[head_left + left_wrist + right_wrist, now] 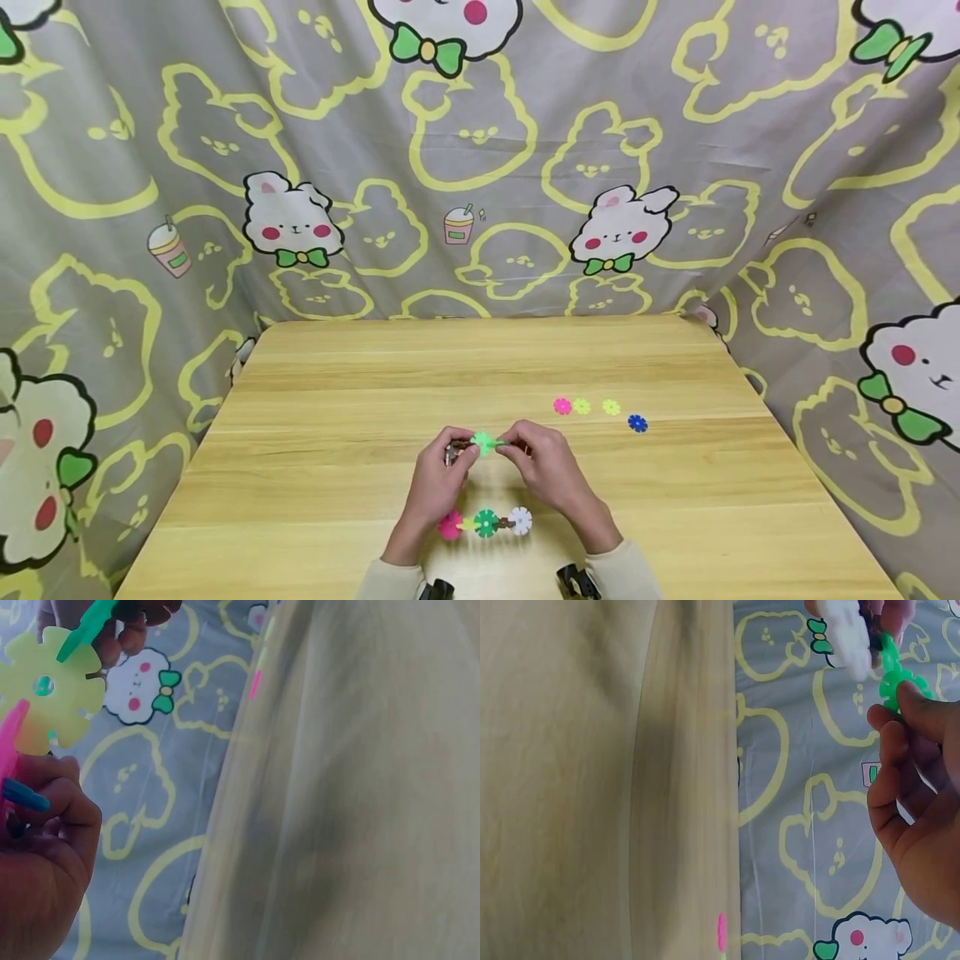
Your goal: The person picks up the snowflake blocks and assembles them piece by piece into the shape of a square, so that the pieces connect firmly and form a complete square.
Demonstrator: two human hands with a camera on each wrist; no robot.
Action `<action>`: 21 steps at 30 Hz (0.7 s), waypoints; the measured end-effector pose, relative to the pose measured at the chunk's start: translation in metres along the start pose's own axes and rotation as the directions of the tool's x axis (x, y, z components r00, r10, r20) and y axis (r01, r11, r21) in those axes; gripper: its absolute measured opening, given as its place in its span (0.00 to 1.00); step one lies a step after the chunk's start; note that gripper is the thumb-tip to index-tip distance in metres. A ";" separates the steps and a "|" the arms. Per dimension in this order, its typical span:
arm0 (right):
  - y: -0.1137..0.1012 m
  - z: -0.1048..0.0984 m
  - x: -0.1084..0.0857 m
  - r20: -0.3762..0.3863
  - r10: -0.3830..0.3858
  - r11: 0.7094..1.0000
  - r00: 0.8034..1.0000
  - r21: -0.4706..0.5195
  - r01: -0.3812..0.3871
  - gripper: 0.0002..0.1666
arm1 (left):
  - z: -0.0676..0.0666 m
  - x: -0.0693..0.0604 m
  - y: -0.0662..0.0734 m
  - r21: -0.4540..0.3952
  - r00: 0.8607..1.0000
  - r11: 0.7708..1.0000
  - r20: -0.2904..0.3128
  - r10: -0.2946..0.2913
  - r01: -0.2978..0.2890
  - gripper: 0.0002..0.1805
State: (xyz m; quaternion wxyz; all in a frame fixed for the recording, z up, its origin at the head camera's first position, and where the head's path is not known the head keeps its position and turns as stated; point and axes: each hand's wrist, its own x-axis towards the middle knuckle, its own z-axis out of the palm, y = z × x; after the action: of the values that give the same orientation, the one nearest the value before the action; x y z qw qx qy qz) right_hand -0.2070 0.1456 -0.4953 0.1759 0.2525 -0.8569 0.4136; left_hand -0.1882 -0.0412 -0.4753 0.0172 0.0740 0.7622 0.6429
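In the head view, a light green notched disc (483, 442) is held up between the left hand (441, 477) and right hand (557, 471). The right wrist view shows the right hand (930, 802) pinching a green disc (901, 686) between thumb and finger; another green disc slots into it, beside a white disc (845, 637). The left hand (46, 847) grips a cluster in the left wrist view: a yellow disc (75, 697), a pink disc (9, 746) and a blue disc (28, 795). Its hidden joints cannot be told.
On the wooden table (480, 358), below the hands, lies a joined row with a pink disc (451, 525), a green disc (486, 523) and a white disc (521, 521). Farther right lie a pink disc (562, 406), two yellow discs (611, 407) and a blue disc (637, 423).
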 end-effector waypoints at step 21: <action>0.003 0.008 0.001 -0.009 -0.047 0.999 0.999 -0.024 0.047 0.05 | -0.001 0.001 -0.004 0.013 0.999 1.000 -0.050 0.000 0.001 0.07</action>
State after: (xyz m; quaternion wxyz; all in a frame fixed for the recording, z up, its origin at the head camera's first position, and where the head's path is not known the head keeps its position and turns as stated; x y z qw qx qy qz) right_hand -0.2099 0.1407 -0.5012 0.1927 0.2684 -0.8547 0.4004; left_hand -0.1896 -0.0422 -0.4787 -0.0021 0.0580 0.7667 0.6394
